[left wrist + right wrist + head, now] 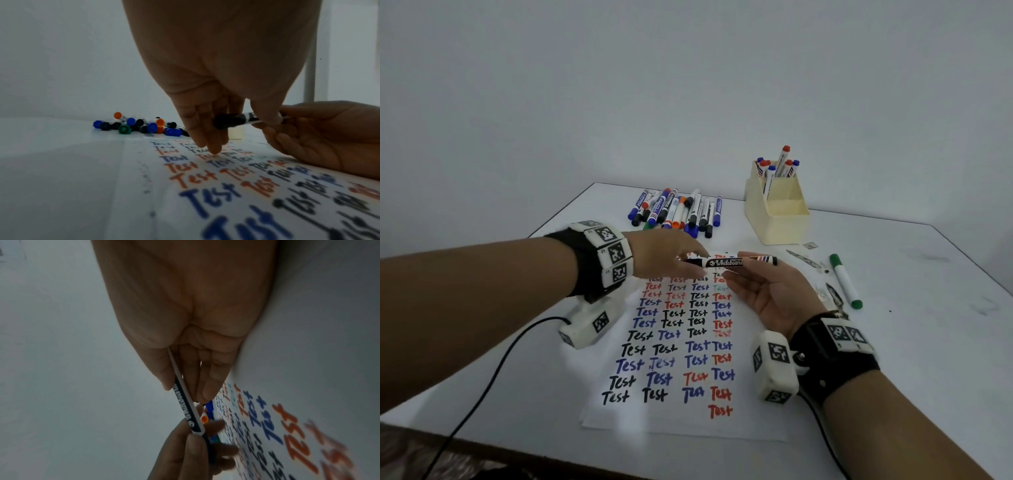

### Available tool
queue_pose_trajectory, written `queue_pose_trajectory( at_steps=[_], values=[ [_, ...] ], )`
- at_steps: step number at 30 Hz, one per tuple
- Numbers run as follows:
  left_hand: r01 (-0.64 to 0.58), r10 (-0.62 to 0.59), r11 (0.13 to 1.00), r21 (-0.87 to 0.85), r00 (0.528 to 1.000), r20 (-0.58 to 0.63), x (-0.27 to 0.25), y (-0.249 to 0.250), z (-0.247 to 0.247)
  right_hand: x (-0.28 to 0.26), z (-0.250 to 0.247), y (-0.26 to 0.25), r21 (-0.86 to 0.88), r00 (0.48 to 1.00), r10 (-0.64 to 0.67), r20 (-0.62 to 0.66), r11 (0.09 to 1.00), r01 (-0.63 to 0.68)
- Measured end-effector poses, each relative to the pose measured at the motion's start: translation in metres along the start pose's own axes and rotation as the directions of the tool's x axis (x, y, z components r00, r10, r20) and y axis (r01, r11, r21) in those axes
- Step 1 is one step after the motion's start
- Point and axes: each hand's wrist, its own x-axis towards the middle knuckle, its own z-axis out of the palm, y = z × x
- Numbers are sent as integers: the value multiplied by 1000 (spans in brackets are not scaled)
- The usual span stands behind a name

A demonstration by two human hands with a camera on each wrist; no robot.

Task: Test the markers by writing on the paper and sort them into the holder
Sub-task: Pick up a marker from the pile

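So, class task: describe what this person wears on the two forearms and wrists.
Both forearms are bare, with no sleeves. Each wrist carries a black strap ringed by white blocks printed with black-and-white square codes, left wrist band and right wrist band. A white boxy camera unit hangs under each wrist. A black cable trails from the left one.
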Motion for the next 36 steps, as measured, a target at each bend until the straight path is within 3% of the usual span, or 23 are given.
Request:
queue_pose_trajectory(
  at_steps=[12,15,17,20,23,27,36],
  values=[
    [-20,22,1000,19,993,-113,2,21,9,-1,-1,-1,16,999,7,49,1000,-8],
    [-13,10,999,-38,998,-65,-3,15,8,-2,0,-2,-2,999,17,51,1000,-17],
    [42,-46,990,-134,998,-31,-3,9,10,-1,0,-2,22,1000,4,22,1000,-5],
    [122,-151,964,-237,983,-109,-3,-10,9,3,-2,-1,72,1000,-9,-27,997,11],
    [200,-228,969,-146,950,-215,-5,-40,0,5,-2,0,79,999,-7,-46,997,11],
    [306,-297,952,-1,924,-243,-12,-77,-10,6,-2,-1,80,999,0,-42,997,3],
    [331,-305,941,64,917,-256,-12,-106,-6,4,-3,-1,54,1000,6,-30,999,-5]
  ],
)
